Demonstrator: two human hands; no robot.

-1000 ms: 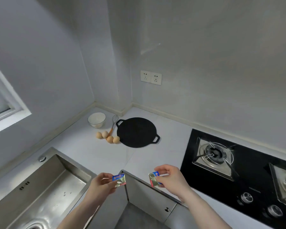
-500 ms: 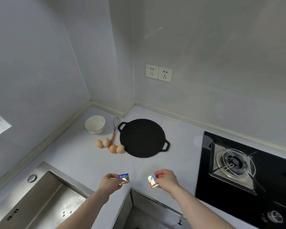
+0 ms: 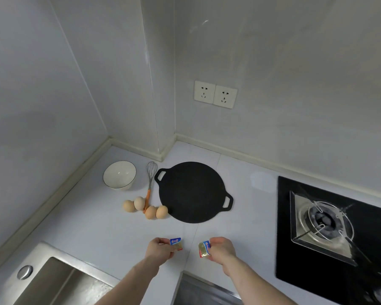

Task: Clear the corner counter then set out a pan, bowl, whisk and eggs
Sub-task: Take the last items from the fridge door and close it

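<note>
Four eggs [image 3: 145, 207], whisk [image 3: 150, 184], white bowl [image 3: 119, 175] and flat black pan [image 3: 193, 192] sit together in the far corner, so we reckon the setup's basically done. Our left hand [image 3: 159, 250] pinches a small foil packet [image 3: 176, 244], our right hand [image 3: 221, 249] pinches another packet [image 3: 204, 249], both over the near counter [image 3: 92, 227]; those look left to put down.

There is one view only, from the person's head, wide-angle, looking forward and steeply down into the corner of the worktop [image 3: 97, 227]. Both hands sit close at the lower edge; the stove [image 3: 330, 227] runs off right.
</note>
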